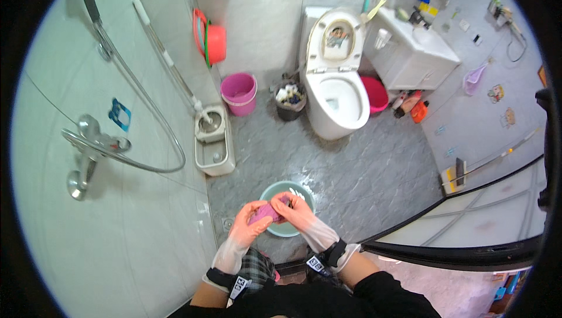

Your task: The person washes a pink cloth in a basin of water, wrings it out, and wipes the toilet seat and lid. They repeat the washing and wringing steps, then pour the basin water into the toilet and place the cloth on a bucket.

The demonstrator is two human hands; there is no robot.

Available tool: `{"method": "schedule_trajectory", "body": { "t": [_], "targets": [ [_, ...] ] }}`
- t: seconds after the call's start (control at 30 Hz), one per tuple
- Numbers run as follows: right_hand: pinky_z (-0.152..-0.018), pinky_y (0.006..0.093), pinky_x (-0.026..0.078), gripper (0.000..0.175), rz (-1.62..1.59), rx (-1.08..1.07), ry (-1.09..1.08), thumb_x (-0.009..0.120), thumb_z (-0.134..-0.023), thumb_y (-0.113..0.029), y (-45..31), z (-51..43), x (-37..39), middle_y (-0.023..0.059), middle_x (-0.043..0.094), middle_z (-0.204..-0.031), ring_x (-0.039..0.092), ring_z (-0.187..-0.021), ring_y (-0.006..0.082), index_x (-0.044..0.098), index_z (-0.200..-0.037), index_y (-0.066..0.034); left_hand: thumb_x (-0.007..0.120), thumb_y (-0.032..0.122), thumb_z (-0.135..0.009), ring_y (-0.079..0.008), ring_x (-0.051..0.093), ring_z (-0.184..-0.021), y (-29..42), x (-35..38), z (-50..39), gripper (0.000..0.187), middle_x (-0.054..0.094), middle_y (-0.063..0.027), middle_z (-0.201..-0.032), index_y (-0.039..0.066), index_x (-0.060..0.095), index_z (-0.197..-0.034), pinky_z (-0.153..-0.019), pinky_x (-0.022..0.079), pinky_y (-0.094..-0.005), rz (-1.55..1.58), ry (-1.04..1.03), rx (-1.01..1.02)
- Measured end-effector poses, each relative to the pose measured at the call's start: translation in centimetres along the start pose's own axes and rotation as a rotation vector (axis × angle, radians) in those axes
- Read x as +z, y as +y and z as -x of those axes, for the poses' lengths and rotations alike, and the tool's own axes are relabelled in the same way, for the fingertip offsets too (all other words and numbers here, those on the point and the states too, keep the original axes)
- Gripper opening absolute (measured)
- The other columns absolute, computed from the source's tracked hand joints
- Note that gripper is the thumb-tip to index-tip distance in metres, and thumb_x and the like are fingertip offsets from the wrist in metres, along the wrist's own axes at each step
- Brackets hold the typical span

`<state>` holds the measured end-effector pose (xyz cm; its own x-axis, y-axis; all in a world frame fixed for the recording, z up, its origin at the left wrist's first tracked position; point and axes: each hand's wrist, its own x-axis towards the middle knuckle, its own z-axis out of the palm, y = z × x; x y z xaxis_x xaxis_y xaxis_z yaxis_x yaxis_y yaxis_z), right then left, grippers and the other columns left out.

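Both hands wear translucent rubber gloves, pinkish over the fingers and pale at the cuffs. Between them they grip a wrinkled pink-purple cloth (266, 214) above a pale green basin (282, 230) on the floor. My left hand (247, 225) holds the cloth's left end, with the thumb laid along its near side. Fingers of my right hand (297, 212) close on its right end. The basin appears to hold water, with bright reflections near its far rim. The hands hide much of the basin's inside.
Ahead stands a toilet (338, 102) with its lid raised, beside a filled waste bin (290, 102) and a purple bucket (239, 94). A mop bucket (215, 151) stands along the left wall. At right are a vanity cabinet (412, 63) and a black-framed glass door (478, 212).
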<state>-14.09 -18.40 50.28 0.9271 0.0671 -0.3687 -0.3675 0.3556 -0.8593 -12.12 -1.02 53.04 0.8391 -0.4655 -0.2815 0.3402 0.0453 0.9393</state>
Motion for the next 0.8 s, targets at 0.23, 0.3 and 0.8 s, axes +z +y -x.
{"method": "schedule_trajectory", "body": {
  "t": [0.23, 0.3, 0.8],
  "targets": [
    [-0.08, 0.0313, 0.053, 0.034, -0.137, -0.023, -0.014, 0.055, -0.094, -0.023, -6.7, 5.9, 4.5, 0.0046, 0.062, -0.106, 0.061, -0.09, 0.0139, 0.054, -0.122, -0.0039, 0.069, 0.015, -0.084, -0.0141, 0.058, -0.095, 8.7, 0.7, 4.5, 0.041, 0.057, -0.0083, -0.113, 0.0, 0.052, -0.118, -0.081, 0.049, -0.0273, 0.161, 0.023, -0.039],
    [-0.083, 0.0316, 0.052, 0.036, -0.178, -0.064, -0.071, 0.054, -0.095, -0.022, -8.2, 7.0, 4.8, 0.0044, 0.061, -0.11, 0.06, -0.095, 0.0142, 0.051, -0.126, -0.004, 0.064, 0.018, -0.087, -0.0134, 0.06, -0.093, 10.4, 1.6, 5.1, 0.036, 0.059, -0.0052, -0.107, 0.003, 0.051, -0.117, -0.076, 0.053, -0.026, 0.139, 0.028, 0.0],
    [-0.077, 0.0305, 0.054, 0.05, -0.049, -0.214, -0.107, 0.053, -0.092, -0.041, -16.6, 8.7, 6.9, 0.0052, 0.061, -0.109, 0.062, -0.093, 0.0146, 0.049, -0.128, -0.0063, 0.052, 0.038, -0.094, -0.0046, 0.055, -0.077, 17.6, 3.3, 5.8, 0.026, 0.059, 0.0044, -0.088, 0.012, 0.054, -0.101, -0.063, 0.046, -0.0215, 0.152, 0.138, -0.015]
  ]
}}
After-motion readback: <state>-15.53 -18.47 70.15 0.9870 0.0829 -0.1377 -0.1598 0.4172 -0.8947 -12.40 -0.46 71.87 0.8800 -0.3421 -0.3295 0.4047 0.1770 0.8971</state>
